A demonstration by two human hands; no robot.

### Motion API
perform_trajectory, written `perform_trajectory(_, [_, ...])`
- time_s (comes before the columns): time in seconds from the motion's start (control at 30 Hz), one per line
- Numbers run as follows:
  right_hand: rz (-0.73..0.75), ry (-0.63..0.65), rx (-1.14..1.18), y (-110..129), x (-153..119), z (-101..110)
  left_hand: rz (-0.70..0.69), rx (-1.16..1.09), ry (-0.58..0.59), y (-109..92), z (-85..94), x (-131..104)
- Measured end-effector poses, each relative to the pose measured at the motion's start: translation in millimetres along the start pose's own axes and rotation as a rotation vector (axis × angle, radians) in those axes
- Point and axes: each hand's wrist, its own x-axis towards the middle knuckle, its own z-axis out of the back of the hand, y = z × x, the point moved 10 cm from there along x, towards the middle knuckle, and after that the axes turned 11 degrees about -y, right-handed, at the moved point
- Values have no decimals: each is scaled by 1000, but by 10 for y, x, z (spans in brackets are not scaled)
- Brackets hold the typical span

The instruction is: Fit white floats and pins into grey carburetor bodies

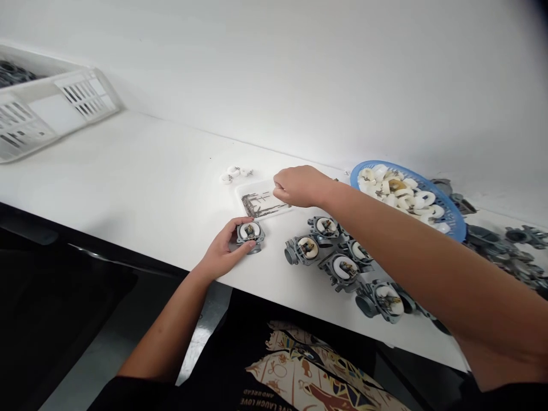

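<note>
My left hand [220,254] is wrapped round a grey metal carburetor body [256,249] near the table's front edge. Its open side faces up, and a white ring-shaped float with brass parts sits inside. Over the right part of a shallow white tray [250,188] is my right hand [302,185], fingers curled and closed; whatever they may pinch is hidden. Thin metal pins [252,208] lie scattered in that tray. Just behind it, several white floats [233,171] rest on the table.
Several more carburetor bodies [343,268] with white floats stand right of centre, partly under my right forearm. A blue basket [459,227] full of white and yellowish floats is behind them. Further metal bodies [520,260] lie far right. A white slatted crate [55,113] stands far left.
</note>
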Motion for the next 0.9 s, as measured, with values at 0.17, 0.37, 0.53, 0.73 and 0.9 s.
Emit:
perform_trajectory(0.17, [-16, -89, 103, 27, -280, 213, -4, -48, 32, -16, -20, 0])
perform_trajectory(0.37, [-97, -50, 134, 82, -631, 267, -36, -89, 48, -37, -32, 0])
perform_trajectory(0.53, [-104, -15, 120, 243, -863, 326, -53, -41, 38, -32, -25, 1])
perform_trajectory(0.73, [-104, 88, 36, 378, -1147, 325, -79, -68, 30, -19, -9, 20])
perform_trajectory(0.9, [-109, -2, 64, 467, -1355, 385, -47, -220, 49, -8, 10, 61])
